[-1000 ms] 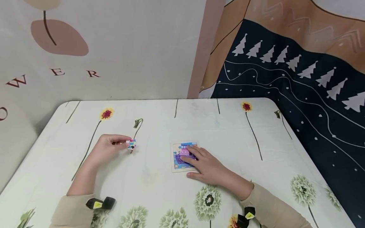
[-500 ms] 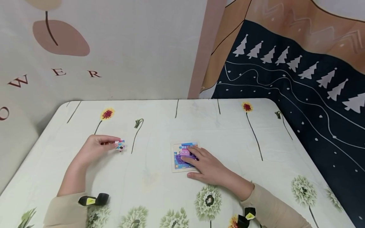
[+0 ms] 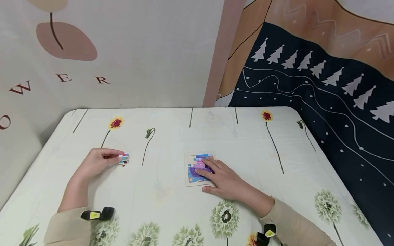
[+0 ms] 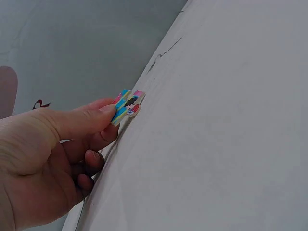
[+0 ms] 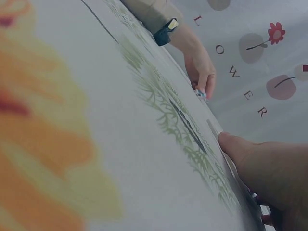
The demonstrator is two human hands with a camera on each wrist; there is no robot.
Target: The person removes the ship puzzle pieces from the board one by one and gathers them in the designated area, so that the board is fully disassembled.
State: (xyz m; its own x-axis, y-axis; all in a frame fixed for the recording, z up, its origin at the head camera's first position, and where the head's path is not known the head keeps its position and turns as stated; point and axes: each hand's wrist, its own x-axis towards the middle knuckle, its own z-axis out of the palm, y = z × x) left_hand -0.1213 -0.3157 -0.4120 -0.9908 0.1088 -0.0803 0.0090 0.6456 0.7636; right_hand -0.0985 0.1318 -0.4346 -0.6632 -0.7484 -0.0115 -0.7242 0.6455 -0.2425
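Note:
My left hand (image 3: 95, 163) pinches a small jigsaw puzzle piece (image 3: 124, 159) between thumb and fingertips, left of centre on the table. In the left wrist view the piece (image 4: 128, 107) shows blue, yellow and pink patches, a dark shape and a rounded tab; its near end is hidden by the thumb. My right hand (image 3: 221, 177) rests with spread, extended fingers on the right part of a square jigsaw puzzle in a pale tray (image 3: 186, 171). Blue, purple and pink picture parts show left of those fingers, which cover the rest.
A white cloth printed with flowers covers the table (image 3: 166, 136). Behind it hangs a pale wall cloth (image 3: 147, 68) with letters; a dark cloth with white trees (image 3: 277, 80) hangs at the right. Each sleeve carries a black wrist camera (image 3: 97, 214).
My left hand has moved left, away from the tray, with the puzzle piece still pinched. My right hand has stayed in place on the puzzle.

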